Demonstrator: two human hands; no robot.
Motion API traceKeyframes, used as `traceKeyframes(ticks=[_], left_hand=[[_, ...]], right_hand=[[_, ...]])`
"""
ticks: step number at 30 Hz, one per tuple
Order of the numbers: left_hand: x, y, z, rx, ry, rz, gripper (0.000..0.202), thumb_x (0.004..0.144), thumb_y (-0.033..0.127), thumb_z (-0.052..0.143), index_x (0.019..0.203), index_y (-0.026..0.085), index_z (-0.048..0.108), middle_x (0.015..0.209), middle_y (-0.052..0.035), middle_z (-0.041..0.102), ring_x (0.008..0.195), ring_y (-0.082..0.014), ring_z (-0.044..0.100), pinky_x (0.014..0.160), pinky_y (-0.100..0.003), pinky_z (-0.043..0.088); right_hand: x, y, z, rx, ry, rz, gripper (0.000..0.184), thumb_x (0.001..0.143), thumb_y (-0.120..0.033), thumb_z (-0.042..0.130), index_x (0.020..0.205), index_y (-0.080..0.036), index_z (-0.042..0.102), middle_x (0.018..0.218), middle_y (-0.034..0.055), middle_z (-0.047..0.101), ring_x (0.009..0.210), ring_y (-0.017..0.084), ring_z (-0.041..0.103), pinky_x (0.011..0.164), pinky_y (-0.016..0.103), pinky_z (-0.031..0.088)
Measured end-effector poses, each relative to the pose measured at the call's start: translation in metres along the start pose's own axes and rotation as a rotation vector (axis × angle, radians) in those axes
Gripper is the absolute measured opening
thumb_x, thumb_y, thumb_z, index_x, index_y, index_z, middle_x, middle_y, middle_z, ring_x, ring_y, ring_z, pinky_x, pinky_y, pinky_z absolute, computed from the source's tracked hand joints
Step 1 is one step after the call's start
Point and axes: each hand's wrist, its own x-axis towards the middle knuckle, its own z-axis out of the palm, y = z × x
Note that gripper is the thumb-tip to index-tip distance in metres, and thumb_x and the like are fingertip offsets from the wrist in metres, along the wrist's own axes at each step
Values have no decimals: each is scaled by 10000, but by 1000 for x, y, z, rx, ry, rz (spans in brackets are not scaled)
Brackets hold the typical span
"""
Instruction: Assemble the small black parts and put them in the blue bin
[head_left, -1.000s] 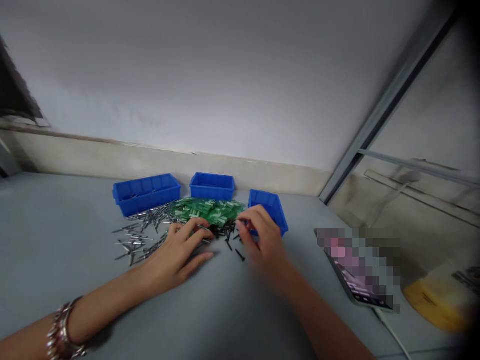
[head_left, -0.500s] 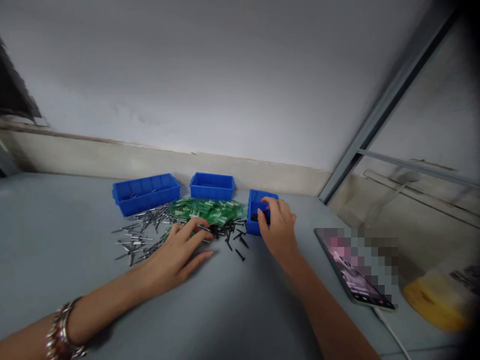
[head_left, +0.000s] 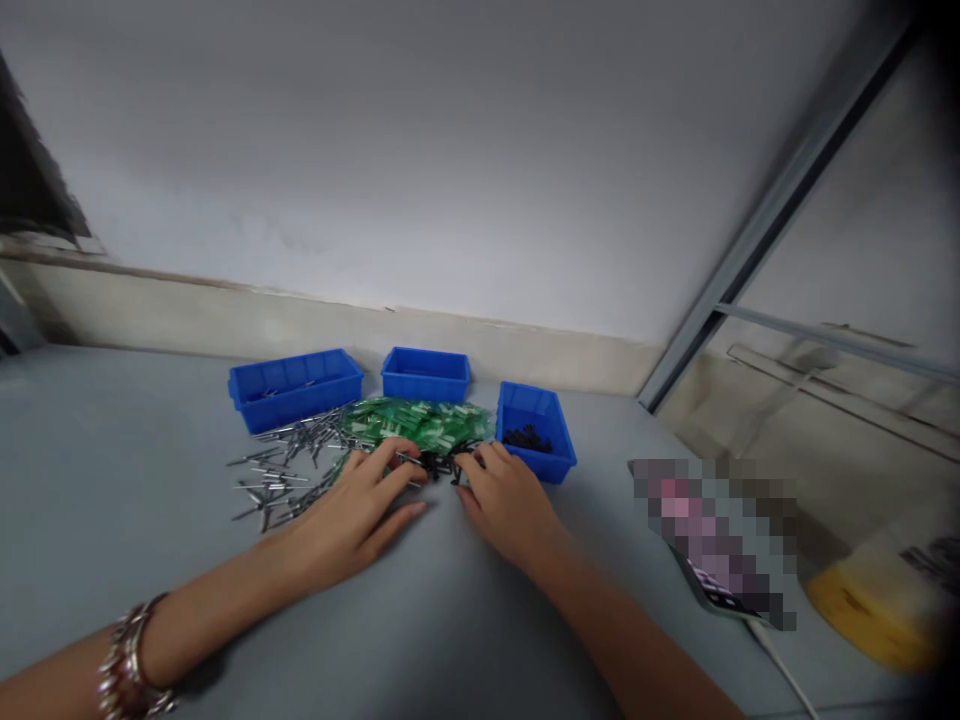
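Screws [head_left: 442,466], black and slim, lie in a loose heap on the grey tabletop [head_left: 465,620] between the two hands, their long axes running in mixed directions; one by the right thumb points roughly away from the person. More black screws sit jumbled in the near half of the right blue bin [head_left: 556,468], whose length runs away from the person, its near end swung a little right.

Green packets [head_left: 416,424] adjoin the heap on its far side. Silver pins [head_left: 315,434] spread leftward, many lying crosswise. Behind them, the left blue bin [head_left: 300,400] stretches sideways, right end farther off; the middle blue bin [head_left: 425,387] also lies sideways near the wall [head_left: 420,160].

Tabletop shows between the forearms, and between the right bin and the phone [head_left: 712,570].

The right hand [head_left: 508,500] reaches palm down, thumb and fingers bent at the screws; whether they pinch one cannot be told. The left hand [head_left: 367,495] arches palm down, thumb apart from curled fingers, silver pins at the fingertips; whether it grips them is unclear. Bracelets [head_left: 131,660] circle the left wrist.
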Motion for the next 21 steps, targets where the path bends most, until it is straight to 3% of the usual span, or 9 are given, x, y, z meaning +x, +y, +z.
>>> traceKeyframes(ticks=[9, 21], left_hand=[[0, 0, 0, 33, -1, 15, 250, 895, 328, 346, 1098, 224, 448, 1201, -90, 327, 1048, -244, 394, 903, -448, 369], [-1, 0, 1, 51, 18, 49, 237, 895, 305, 348, 1086, 219, 457, 1187, -94, 350, 1053, -234, 411, 909, -429, 382]], right_hand=[[0, 3, 4, 115, -107, 25, 272, 790, -22, 413, 987, -129, 568, 938, 102, 535, 941, 189, 495, 827, 321, 402], [0, 9, 13, 370, -42, -28, 355, 727, 21, 396, 996, -146, 557, 949, 78, 524, 949, 168, 480, 878, 328, 379]])
